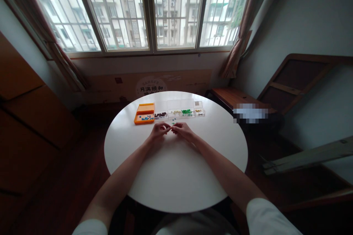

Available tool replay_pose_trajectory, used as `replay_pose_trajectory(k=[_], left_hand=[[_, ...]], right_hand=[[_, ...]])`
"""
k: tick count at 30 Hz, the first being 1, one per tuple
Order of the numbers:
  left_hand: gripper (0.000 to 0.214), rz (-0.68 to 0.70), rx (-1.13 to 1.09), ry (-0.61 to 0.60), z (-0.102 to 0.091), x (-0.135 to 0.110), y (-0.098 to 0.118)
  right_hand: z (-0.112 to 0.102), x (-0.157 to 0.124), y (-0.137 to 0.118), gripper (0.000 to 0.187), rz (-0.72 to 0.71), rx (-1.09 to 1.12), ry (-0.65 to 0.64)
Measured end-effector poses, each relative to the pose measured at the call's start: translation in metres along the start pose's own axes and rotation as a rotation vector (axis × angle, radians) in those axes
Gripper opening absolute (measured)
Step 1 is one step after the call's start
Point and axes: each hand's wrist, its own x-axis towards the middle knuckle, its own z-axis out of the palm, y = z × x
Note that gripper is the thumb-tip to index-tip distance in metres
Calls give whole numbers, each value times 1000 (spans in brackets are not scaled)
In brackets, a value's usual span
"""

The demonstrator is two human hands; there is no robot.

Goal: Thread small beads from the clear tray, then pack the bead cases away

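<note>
My left hand (159, 129) and my right hand (182, 130) meet fingertip to fingertip just above the white round table. Both are closed in a pinch. Whatever sits between the fingers is too small to make out. Right beyond the fingertips, a few tiny blue and green bead-like pieces (173, 120) lie on the tabletop. Farther back stands an open orange box (144, 107) with blue pieces (146, 118) inside. Beside it, a clear compartment case (180, 104) holds dark brown pieces (160, 114), pale yellow ones (177, 112), green ones (186, 111) and gold ones (198, 111).
The white round table (176, 176) has its curved edge close to my body. A wooden bench (242, 97) stands at the right, with a pixelated patch over it. Behind the table a printed cardboard panel (110, 86) leans below the barred window.
</note>
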Motion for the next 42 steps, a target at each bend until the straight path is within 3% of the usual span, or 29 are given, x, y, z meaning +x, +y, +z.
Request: replay_pose_trajectory(k=[42], left_hand=[[32, -6, 20, -27, 0, 0, 0]], right_hand=[[-2, 1, 4, 30, 11, -22, -16]])
